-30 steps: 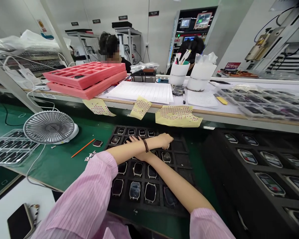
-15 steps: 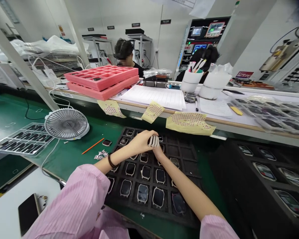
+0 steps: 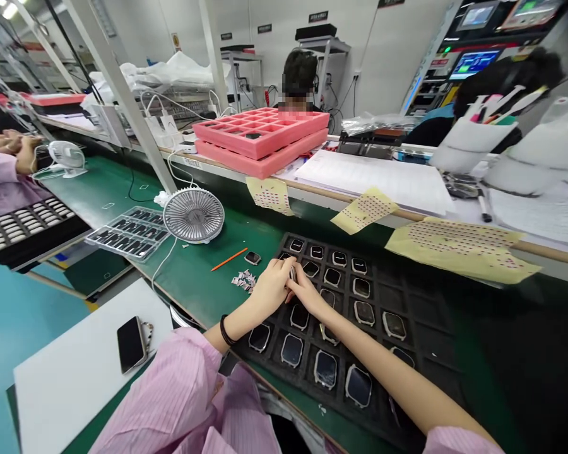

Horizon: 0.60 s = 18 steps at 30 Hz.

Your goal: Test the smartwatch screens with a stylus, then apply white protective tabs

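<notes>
My left hand (image 3: 275, 282) and my right hand (image 3: 309, 295) meet above the left part of a black foam tray (image 3: 392, 296). Their fingers are closed together around a small watch (image 3: 293, 273), of which only a narrow pale edge shows; the rest is hidden by the fingers. Below and around the hands, square watches (image 3: 325, 369) with dark screens and pale rims lie in the tray's compartments. Left of the hands, on the green bench, are a loose watch (image 3: 252, 258), a heap of small pale pieces (image 3: 244, 281) and an orange stick (image 3: 229, 259).
A round white fan (image 3: 194, 215) and a clear tray of dark parts (image 3: 130, 233) stand at the left. Pink foam trays (image 3: 261, 142) and papers (image 3: 373, 180) lie on the shelf. A phone (image 3: 131, 345) rests on a white board (image 3: 71, 378). Another person's hands (image 3: 16, 144) show far left.
The view has swung left, bringing in the neighbouring workplace and more of the white board. My hands have come lower and closer, and the right hand's pale striped fingertips no longer show.
</notes>
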Available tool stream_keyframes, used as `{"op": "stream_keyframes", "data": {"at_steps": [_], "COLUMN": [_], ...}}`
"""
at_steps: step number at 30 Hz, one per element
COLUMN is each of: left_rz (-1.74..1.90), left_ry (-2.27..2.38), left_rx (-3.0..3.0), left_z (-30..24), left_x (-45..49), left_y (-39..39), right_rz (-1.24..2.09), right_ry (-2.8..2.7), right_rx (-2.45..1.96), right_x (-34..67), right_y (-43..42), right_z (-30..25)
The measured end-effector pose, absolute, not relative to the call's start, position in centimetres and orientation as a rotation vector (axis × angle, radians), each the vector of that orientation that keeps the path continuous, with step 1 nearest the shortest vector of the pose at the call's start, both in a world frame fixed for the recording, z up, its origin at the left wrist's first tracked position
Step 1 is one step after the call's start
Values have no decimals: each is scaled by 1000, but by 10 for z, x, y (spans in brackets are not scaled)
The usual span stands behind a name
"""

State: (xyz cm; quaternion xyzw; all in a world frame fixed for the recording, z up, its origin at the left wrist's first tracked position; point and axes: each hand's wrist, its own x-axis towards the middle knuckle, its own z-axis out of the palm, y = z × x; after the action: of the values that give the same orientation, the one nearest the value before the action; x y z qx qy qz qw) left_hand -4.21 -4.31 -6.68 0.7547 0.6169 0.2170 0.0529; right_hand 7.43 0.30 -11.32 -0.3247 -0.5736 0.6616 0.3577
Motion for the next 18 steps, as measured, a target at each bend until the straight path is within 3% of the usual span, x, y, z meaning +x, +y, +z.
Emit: {"op": "stream_keyframes", "data": {"at_steps": [12, 18], "left_rz": [852, 398], "left_ry": [1553, 1721], "left_rx": [2227, 2269], "left_z": [-57, -91], "left_x": [-127, -160], "left_y": [-57, -52], "right_rz": [2049, 2267], "right_ry": [-1179, -959], "right_rx": [-726, -616], "right_x": [54, 67], "right_y": [15, 19], "right_z": [-114, -117]}}
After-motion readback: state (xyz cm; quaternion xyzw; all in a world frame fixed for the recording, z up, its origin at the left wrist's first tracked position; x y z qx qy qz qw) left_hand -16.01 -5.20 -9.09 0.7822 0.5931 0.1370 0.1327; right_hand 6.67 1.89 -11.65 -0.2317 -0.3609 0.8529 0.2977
